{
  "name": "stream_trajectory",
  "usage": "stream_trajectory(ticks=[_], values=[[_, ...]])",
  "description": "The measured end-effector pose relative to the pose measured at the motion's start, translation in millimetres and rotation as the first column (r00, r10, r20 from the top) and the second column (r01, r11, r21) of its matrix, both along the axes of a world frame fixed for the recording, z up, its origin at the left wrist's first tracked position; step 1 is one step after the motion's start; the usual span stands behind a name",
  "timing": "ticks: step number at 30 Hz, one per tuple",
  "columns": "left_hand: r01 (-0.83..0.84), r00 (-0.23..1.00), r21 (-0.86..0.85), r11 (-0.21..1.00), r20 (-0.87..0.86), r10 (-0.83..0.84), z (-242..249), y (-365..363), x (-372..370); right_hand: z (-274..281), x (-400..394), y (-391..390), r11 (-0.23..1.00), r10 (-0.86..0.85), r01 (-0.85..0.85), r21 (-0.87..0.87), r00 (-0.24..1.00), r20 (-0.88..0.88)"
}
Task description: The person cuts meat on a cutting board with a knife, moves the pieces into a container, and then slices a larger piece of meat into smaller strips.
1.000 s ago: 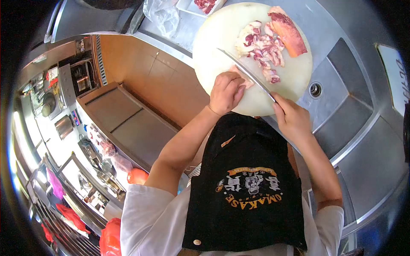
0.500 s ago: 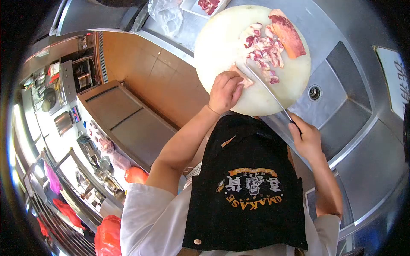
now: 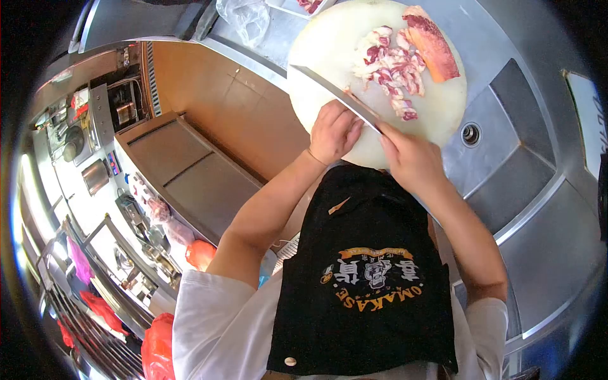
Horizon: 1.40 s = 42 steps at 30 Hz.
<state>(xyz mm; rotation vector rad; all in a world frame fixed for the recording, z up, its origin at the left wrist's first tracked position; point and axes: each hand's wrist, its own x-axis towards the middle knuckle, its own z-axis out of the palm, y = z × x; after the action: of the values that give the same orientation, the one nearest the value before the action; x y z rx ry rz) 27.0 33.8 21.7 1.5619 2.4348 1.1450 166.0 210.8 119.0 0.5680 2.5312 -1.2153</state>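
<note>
My right hand [image 3: 413,159] grips the handle of a long kitchen knife [image 3: 329,87], its blade slanting up and left across a round white cutting board [image 3: 313,47]. Close behind the blade, my left hand [image 3: 334,133] has its fingers curled down on a piece of meat, mostly hidden by the knife and fingers. Beyond the blade lies a loose pile of cut meat [image 3: 396,69], red with pale fat. A larger slab of meat [image 3: 434,49] with an orange-pink side rests at the board's upper right.
The board sits on a steel counter with a sink drain [image 3: 470,134] to its right. A clear plastic bag [image 3: 246,20] and a white tray [image 3: 291,7] with meat stand at the upper left. A brown-grey cabinet [image 3: 190,171] is left of my arm.
My right hand has moved up and left with the knife, so the blade now crosses in front of my left fingers. My left hand has stayed nearly in place.
</note>
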Motion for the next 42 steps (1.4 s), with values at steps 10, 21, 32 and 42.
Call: stream_trajectory(ticks=[10, 21, 32, 42], values=[[-0.023, 1.000, -0.029, 0.999, 0.017, 0.024, -6.1, -3.8, 3.3, 21.7, 89.4, 21.7, 1.000, -0.028, 0.028, 0.003, 1.000, 0.010], [0.004, 0.999, -0.023, 1.000, 0.038, -0.003, -4.6, -2.6, -0.6, -11.1, 10.6, 5.1, 0.999, -0.016, 0.016, -0.046, 1.000, -0.011], [0.017, 0.998, 0.003, 1.000, 0.066, -0.017, -3.1, -3.3, -1.2, -50.2, 9.2, -1.0, 1.000, -0.012, 0.015, 0.018, 0.994, -0.111], [-0.020, 0.997, -0.003, 1.000, 0.069, 0.020, -0.2, -6.2, 0.5, -22.2, -10.8, 16.8, 0.975, -0.189, 0.217, 0.053, 0.929, -0.319]])
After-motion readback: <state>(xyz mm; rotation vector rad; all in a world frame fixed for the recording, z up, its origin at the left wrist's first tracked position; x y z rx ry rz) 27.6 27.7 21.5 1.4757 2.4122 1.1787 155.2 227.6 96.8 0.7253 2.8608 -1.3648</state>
